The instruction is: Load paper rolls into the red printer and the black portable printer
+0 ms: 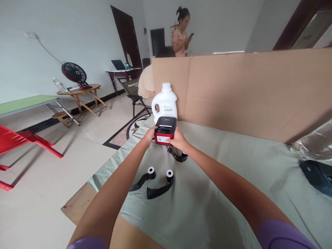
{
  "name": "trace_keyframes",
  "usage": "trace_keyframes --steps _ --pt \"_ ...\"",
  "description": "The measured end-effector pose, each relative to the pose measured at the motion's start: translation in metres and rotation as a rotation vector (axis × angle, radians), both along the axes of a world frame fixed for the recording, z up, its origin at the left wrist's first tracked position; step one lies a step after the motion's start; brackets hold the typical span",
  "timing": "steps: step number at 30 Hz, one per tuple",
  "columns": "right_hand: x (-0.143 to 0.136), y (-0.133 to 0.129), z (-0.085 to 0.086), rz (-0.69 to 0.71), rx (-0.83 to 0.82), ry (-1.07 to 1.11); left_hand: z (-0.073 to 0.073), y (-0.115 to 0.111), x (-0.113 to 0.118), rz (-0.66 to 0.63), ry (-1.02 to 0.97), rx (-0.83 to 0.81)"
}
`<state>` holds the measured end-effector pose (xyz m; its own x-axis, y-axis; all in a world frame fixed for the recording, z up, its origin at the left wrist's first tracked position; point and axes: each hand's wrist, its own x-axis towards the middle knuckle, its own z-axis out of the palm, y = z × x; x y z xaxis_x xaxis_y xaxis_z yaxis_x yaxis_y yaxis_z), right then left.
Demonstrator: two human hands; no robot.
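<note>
Between my two hands is a small red and black label printer (166,126), its slotted top facing me and a white sticker on its red side. My left hand (149,136) grips its left side, and my right hand (179,139) is closed round its right side. Right behind it stands a white detergent jug (166,103), partly hidden by the printer. Nearer to me lie two partly unrolled black rolls with white ends, a left one (151,172) and a right one (169,175). Another black strip (178,157) lies under my right wrist, partly covered.
A tall cardboard panel (233,93) closes off the far side of the cloth-covered table (207,193). At the right edge are a clear plastic-wrapped bundle (316,141) and a dark object (317,174). Two people are beyond the panel, one standing with a phone (191,35).
</note>
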<state>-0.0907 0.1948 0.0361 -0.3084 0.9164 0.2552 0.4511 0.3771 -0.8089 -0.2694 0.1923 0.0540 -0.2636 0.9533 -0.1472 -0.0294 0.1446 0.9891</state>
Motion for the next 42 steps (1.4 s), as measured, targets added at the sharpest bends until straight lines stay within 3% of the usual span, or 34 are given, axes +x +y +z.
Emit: trace_keyframes --steps 6,10,12,14,16,18,20,22,24,26,29,33,38,42 --pt "-0.010 0.004 0.002 -0.041 -0.086 -0.052 -0.014 0.006 -0.002 0.029 -0.037 -0.087" --pt "0.026 -0.012 0.005 -0.040 -0.141 -0.001 0.002 -0.003 -0.008 0.026 -0.018 -0.006" --pt "0.070 -0.034 -0.001 -0.098 -0.107 0.019 0.021 -0.017 -0.009 0.071 0.022 0.169" --pt "0.133 -0.062 -0.013 -0.187 -0.019 0.003 0.045 -0.041 0.002 0.092 0.058 0.378" --pt "0.209 -0.096 -0.027 -0.344 0.045 -0.071 0.062 -0.073 0.030 0.056 0.106 0.546" --pt "0.287 -0.133 -0.037 -0.538 0.095 -0.161 0.065 -0.111 0.074 -0.018 0.228 0.650" --pt "0.357 -0.168 -0.040 -0.720 0.156 -0.264 0.050 -0.148 0.127 -0.264 0.411 0.604" --pt "0.413 -0.195 -0.032 -0.905 0.222 -0.386 0.021 -0.179 0.181 -0.694 0.626 0.569" --pt "0.453 -0.209 -0.019 -1.086 0.260 -0.480 -0.011 -0.202 0.223 -1.076 0.845 0.637" --pt "0.479 -0.208 -0.005 -1.234 0.215 -0.512 -0.036 -0.215 0.249 -1.341 0.987 0.703" --pt "0.504 -0.185 0.012 -1.290 -0.056 -0.437 -0.050 -0.228 0.257 -1.455 1.084 0.709" --pt "0.521 -0.147 0.020 -1.098 -0.426 -0.368 -0.045 -0.243 0.247 -1.435 1.113 0.670" --pt "0.514 -0.132 0.026 -1.068 -0.433 -0.499 -0.045 -0.251 0.244 -1.426 1.090 0.676" --pt "0.472 -0.141 0.035 -0.943 -0.347 -0.539 -0.048 -0.250 0.244 -1.420 1.076 0.671"
